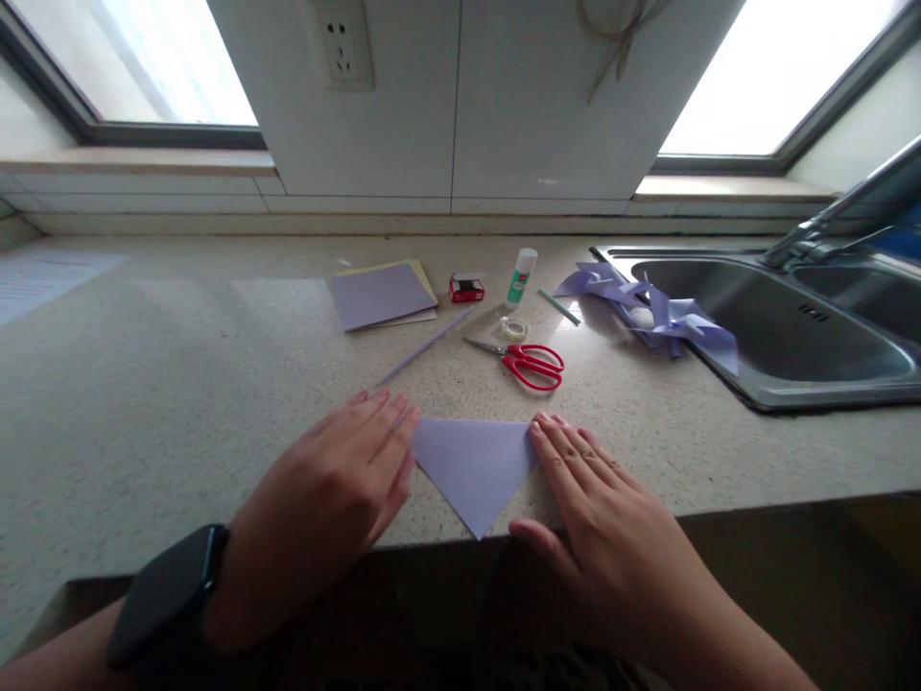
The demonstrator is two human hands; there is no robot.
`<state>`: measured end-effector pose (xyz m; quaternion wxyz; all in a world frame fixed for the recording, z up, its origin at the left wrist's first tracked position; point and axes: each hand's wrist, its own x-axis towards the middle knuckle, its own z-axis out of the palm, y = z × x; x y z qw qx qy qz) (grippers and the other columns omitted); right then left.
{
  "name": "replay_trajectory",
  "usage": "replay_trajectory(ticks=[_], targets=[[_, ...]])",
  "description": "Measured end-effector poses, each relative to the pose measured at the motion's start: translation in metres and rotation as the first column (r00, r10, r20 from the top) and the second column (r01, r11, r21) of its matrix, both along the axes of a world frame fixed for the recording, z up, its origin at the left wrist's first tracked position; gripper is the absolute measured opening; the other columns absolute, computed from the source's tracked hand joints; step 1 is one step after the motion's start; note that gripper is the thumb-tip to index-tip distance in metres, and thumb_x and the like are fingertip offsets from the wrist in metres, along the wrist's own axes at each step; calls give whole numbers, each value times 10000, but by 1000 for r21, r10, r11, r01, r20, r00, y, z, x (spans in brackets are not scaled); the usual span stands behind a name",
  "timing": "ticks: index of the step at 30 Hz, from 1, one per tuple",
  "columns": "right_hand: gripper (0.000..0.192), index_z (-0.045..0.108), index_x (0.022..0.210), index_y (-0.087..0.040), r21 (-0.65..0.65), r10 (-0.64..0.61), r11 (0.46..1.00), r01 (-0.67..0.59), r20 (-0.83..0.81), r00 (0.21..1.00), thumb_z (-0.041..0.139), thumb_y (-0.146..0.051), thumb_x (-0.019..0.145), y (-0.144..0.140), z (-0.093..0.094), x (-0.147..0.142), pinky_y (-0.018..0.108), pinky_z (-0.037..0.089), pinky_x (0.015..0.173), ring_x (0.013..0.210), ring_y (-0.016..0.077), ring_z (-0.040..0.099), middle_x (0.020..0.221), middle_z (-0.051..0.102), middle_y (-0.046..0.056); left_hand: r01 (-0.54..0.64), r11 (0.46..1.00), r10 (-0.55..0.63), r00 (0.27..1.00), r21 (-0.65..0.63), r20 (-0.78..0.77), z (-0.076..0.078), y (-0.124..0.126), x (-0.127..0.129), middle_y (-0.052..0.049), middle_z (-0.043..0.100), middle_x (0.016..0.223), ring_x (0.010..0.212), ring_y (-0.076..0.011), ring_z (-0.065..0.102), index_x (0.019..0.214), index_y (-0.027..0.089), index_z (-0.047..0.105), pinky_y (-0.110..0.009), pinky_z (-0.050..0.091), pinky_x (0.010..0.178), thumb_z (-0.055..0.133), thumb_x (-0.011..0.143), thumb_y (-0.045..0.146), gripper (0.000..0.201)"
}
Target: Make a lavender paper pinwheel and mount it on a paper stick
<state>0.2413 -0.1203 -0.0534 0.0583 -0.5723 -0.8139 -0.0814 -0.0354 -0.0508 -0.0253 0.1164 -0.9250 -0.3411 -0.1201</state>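
A lilac paper folded into a triangle lies at the counter's front edge, its tip pointing toward me. My left hand rests flat on the counter with its fingertips pressing the triangle's left corner; a black watch sits on that wrist. My right hand lies flat too, fingertips on the right corner and thumb near the lower edge. Neither hand grips anything.
Farther back lie red scissors, a thin lilac strip, a stack of lilac and yellow paper, a small red box, a glue bottle, a tape roll and lilac paper pinwheels beside a steel sink.
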Motion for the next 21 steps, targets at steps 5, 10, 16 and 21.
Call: replay_trajectory(ticks=[5,10,16,21], targets=[[858,444,1510,14,-6,-23,1000,23,-27,999,419,-665,986,-1,-6,-2,569,442,1152,1460,382,405,1560,406,269,127,971,-134,991,-202,-21,-8,-15,27,-229,413,1587,1446,-365,452,1531,61,427,-536,510,1102,528,984,535,730],[850,440,1518,-5,-7,-25,1000,25,-49,999,435,-664,980,0,-8,1,556,422,1173,1469,364,400,1566,413,258,43,954,-63,996,-298,-60,-10,-18,29,-294,383,1573,1438,-429,435,1517,25,443,-603,493,1090,395,943,743,920],[844,456,1498,24,17,1,1000,0,-13,1000,432,-647,987,1,-4,3,569,458,1140,1436,381,444,1540,431,278,-87,973,67,993,-215,-99,-8,-13,5,-340,466,1500,1374,-425,524,1460,-67,485,-566,510,1088,380,946,741,963],[850,462,1491,34,18,3,1000,-3,7,1000,431,-649,986,0,-3,2,576,458,1139,1434,390,445,1545,427,280,-136,980,118,985,-144,-124,-6,-10,-1,-340,566,1412,1292,-432,601,1387,-72,574,-572,526,1067,342,955,738,947]])
